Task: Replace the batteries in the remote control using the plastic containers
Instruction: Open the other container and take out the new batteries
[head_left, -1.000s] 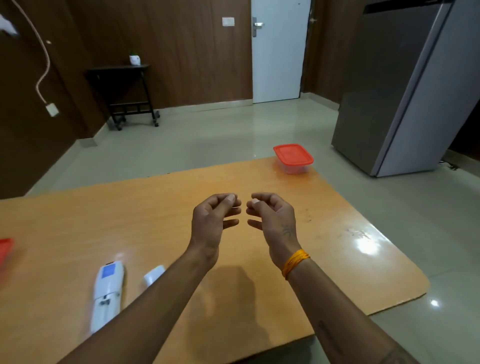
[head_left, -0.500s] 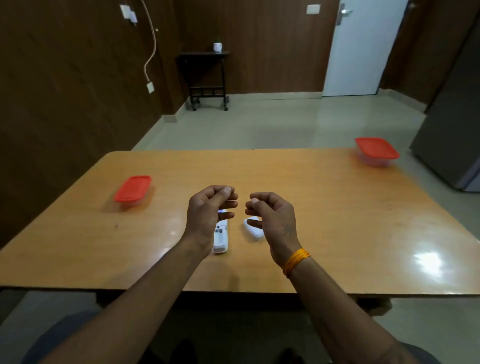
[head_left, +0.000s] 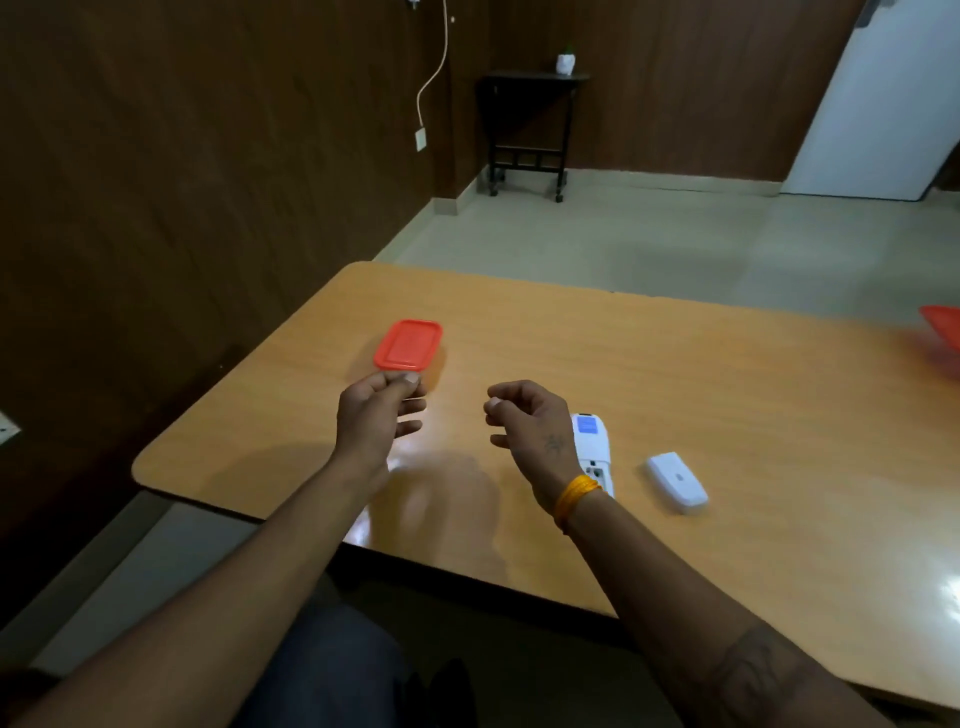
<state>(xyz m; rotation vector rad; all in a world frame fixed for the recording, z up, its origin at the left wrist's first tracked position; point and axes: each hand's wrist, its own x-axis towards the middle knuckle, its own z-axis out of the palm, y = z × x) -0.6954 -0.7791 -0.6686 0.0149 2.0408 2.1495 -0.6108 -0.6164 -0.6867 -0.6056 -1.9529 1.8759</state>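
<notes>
A white remote (head_left: 592, 441) lies face down on the wooden table (head_left: 701, 364), its battery bay uncovered. Its loose white cover (head_left: 677, 482) rests just to the right. A red-lidded plastic container (head_left: 408, 344) stands at the table's left, lid on. My left hand (head_left: 376, 415) hovers right in front of it, thumb pinched on a small pale battery that is mostly hidden. My right hand (head_left: 524, 421) hangs left of the remote with fingers curled in; what it holds is hidden. A second red-lidded container (head_left: 943, 332) shows at the right edge.
The table's rounded left corner and front edge are close to my arms. A dark wood wall runs along the left. A black side table (head_left: 530, 130) and a white door (head_left: 883, 104) stand at the far end of the tiled floor.
My view has swung from the right container to the left one. Both hands stay curled but have spread apart, the left one now reaching close to the left container.
</notes>
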